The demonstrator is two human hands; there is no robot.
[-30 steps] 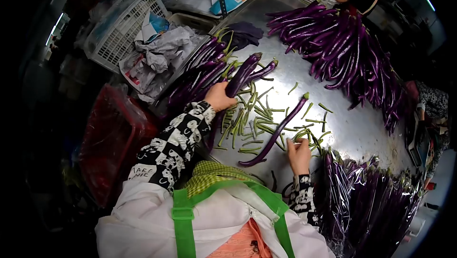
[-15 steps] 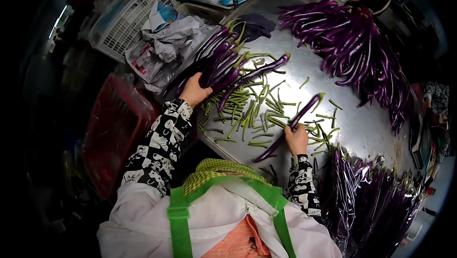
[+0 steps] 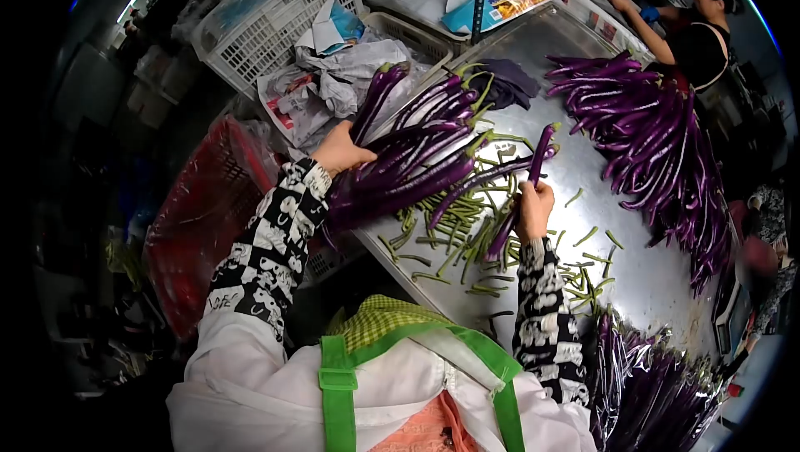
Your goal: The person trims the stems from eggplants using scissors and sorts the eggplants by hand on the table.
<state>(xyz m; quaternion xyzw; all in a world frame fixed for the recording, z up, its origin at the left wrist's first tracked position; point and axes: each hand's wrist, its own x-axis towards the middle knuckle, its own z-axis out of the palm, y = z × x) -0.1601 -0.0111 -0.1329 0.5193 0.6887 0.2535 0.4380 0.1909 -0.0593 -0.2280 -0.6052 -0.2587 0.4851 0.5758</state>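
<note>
My left hand (image 3: pixel 340 152) is at the left edge of the metal table, closed around a long purple eggplant (image 3: pixel 379 100) that leans up over its fingers. Beside it, touching the thumb side, lies a heap of eggplants (image 3: pixel 417 173) with green stems. My right hand (image 3: pixel 534 210) grips another slim eggplant (image 3: pixel 542 154) by its middle, stem end up, tip pointing down to the left. Under and between the hands, many cut green stems (image 3: pixel 454 223) are scattered on the table.
A large eggplant pile (image 3: pixel 650 144) covers the table's far right. Bagged eggplants (image 3: pixel 650 377) stand at near right. To the left are a red crate (image 3: pixel 208 227), crumpled paper (image 3: pixel 342 77) and a white crate (image 3: pixel 283 27). A dark cloth (image 3: pixel 507 84) lies behind. Another person (image 3: pixel 696 56) works at the far right.
My right hand has brought its eggplant up toward the heap and turned it more upright. By my left hand, one eggplant now sticks up off the heap. The view has shifted.
</note>
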